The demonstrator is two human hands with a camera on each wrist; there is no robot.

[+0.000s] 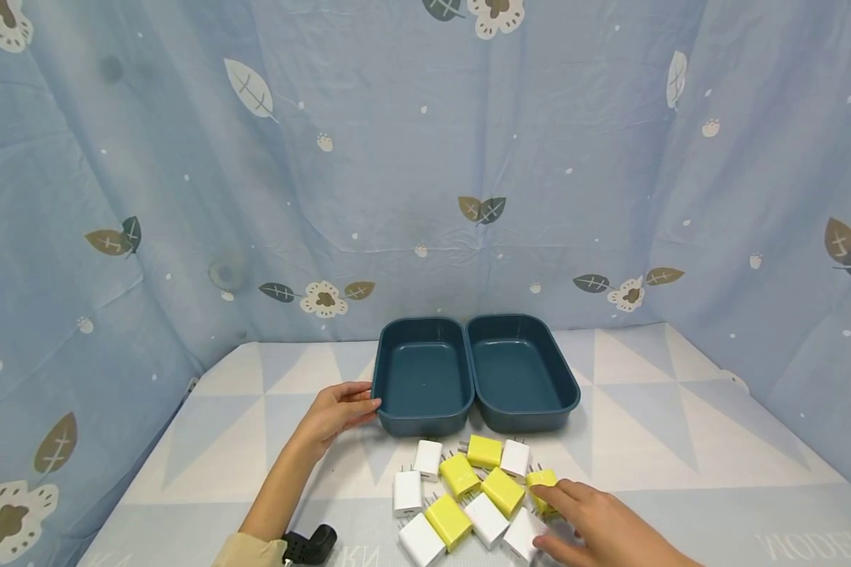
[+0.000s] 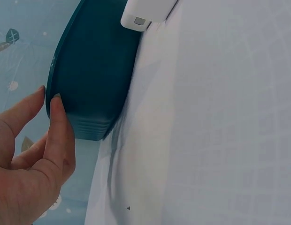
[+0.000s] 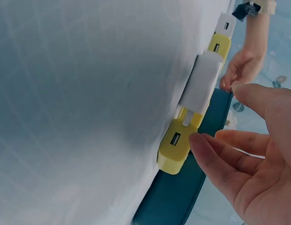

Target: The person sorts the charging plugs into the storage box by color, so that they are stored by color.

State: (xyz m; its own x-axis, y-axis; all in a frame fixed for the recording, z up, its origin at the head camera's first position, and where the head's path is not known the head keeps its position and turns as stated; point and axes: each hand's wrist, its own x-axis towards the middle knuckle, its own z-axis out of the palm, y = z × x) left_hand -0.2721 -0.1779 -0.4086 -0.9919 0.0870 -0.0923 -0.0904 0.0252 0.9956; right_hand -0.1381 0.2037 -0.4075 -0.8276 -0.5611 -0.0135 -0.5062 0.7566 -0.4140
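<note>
My left hand (image 1: 339,413) is at the outer side of the left dark blue bin (image 1: 424,426). In the left wrist view, its thumb and fingertip meet at the bin's rim (image 2: 52,70), seemingly pinching it. My right hand (image 1: 596,524) reaches over the right end of a group of charger plugs. Its fingertips are at a yellow charger plug (image 1: 541,478), while the thumb stands apart, near a white charger plug (image 1: 523,533). The right wrist view has the fingers (image 3: 206,150) straight beside a yellow charger with a USB port (image 3: 175,139).
A second dark blue bin (image 1: 525,422) stands against the first one's right side. Several yellow chargers (image 1: 449,520) and white chargers (image 1: 421,540) lie close together in front of the bins. Patterned blue curtain (image 1: 425,157) surrounds the cloth-covered table (image 1: 645,441).
</note>
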